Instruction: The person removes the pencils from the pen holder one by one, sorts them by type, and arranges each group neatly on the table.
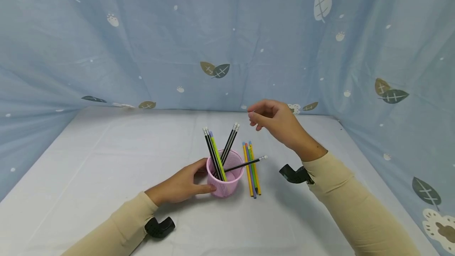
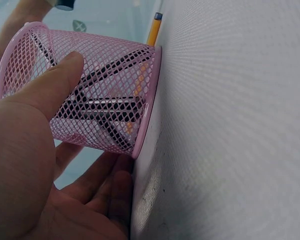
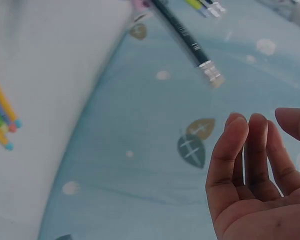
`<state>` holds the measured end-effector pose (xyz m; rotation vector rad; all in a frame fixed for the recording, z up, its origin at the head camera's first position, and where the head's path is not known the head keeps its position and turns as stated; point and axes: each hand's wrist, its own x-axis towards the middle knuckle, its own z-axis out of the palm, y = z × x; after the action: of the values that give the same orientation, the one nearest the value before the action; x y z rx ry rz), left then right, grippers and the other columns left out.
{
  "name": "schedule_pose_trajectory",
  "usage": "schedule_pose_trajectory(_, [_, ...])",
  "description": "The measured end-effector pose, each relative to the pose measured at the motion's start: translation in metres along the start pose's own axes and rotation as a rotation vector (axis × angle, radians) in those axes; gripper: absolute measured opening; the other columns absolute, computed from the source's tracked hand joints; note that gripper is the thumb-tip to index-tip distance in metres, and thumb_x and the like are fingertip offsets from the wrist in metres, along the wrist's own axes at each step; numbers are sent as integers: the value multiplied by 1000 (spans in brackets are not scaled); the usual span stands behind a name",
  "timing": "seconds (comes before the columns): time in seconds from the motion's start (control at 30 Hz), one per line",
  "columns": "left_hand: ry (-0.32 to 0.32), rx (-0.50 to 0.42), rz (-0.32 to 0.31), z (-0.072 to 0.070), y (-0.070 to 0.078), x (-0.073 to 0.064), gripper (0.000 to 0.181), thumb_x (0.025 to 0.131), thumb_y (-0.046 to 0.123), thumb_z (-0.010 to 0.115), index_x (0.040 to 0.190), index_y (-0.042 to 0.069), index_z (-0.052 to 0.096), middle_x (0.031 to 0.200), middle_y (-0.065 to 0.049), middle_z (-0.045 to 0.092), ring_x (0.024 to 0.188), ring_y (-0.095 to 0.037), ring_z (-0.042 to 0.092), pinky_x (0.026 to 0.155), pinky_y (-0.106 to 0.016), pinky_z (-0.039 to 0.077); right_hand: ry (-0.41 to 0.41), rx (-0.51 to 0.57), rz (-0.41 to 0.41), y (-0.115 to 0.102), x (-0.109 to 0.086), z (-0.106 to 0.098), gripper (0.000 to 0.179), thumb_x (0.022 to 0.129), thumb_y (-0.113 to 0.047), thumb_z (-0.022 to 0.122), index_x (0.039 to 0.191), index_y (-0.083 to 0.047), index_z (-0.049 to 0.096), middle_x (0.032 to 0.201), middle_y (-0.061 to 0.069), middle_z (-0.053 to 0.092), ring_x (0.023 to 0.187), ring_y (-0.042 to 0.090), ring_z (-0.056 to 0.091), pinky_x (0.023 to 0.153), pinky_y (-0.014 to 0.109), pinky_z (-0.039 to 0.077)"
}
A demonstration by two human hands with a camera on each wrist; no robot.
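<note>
A pink mesh pencil cup (image 1: 226, 189) stands upright on the white table. My left hand (image 1: 182, 184) holds it from the left, thumb on the near side and fingers around the far side; in the left wrist view the thumb presses the mesh (image 2: 110, 65). Inside lean several black pencils (image 1: 229, 141) with white erasers and a lime-green pencil (image 1: 217, 151). One black pencil (image 1: 245, 164) tilts low over the rim to the right. Above and right of the cup, my right hand (image 1: 279, 123) hangs in the air, fingers loosely bent, holding nothing.
Several coloured pencils (image 1: 258, 179), yellow, purple and green, lie side by side on the table just right of the cup. A blue leaf-patterned curtain (image 1: 170, 50) hangs behind the white tabletop (image 1: 121, 149) and along its sides.
</note>
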<state>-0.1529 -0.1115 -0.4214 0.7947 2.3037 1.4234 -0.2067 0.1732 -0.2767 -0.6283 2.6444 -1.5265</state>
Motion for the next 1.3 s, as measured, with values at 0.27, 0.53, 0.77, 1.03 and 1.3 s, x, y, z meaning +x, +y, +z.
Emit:
schedule_pose_trajectory(0.27, [-3,-3,9,-1,-1,-1,78,88,37,77,153,18,38,150,1,50,141,-22,46,120,-47,32,-40,-6,-38,-20,5,11,21,96,-23,68,115,-12,69,106,11,69,93,21,67,85,34,57])
schedule_pose_trajectory(0.53, [-6,-9,11,-1,-1,0,75,89,37,76,152,19,39,151,1,49,141,-22,46,120,-46,33,-138,-24,-96,-21,13,28,21,96,-18,68,115,-10,69,110,6,70,102,18,68,93,36,56])
schedule_pose_trajectory(0.77, [-8,-18,11,-1,-1,-1,75,89,36,76,152,20,39,151,2,48,142,-22,45,120,-47,33,-225,-140,-179,-17,22,41,21,94,-17,70,115,-12,71,113,0,71,102,13,66,94,35,55])
schedule_pose_trajectory(1.03, [-13,-17,20,-1,-1,0,75,89,36,76,152,21,39,150,3,49,140,-21,46,120,-47,34,-342,-183,-148,-11,32,48,25,93,-16,71,118,-15,70,106,1,73,98,14,68,79,32,59])
schedule_pose_trajectory(1.3, [-11,-26,-5,-2,0,-1,74,88,37,77,150,24,40,151,6,47,142,-19,44,121,-46,32,-404,-206,-98,-9,36,54,27,91,-16,73,118,-15,70,100,-1,75,98,14,69,81,31,59])
